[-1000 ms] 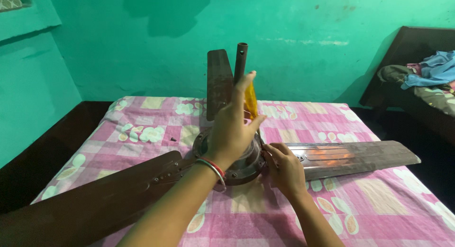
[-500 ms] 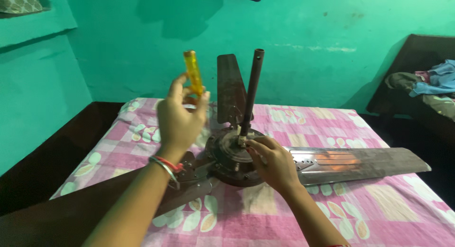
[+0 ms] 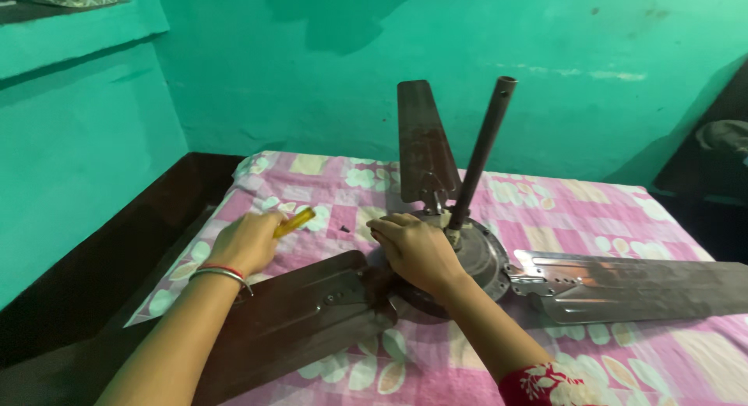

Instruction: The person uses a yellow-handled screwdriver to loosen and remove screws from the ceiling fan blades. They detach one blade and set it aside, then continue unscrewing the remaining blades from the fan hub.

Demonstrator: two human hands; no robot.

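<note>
Half a second ago your left hand (image 3: 248, 241) held the yellow-handled screwdriver (image 3: 294, 221) raised; now, fingers closed around it, it rests low on the bedsheet (image 3: 545, 211). Your right hand (image 3: 417, 250) lies spread over the fan hub (image 3: 479, 254).

Single head-worn view, close, angled down and forward over the bed (image 3: 545, 211) toward the green wall (image 3: 312, 71)

The left hand (image 3: 248, 242) hides most of the yellow tool (image 3: 294, 222); the right hand (image 3: 414, 250) covers part of the fan motor (image 3: 479, 254). The blade (image 3: 647, 285) right of it runs off-frame.
</note>
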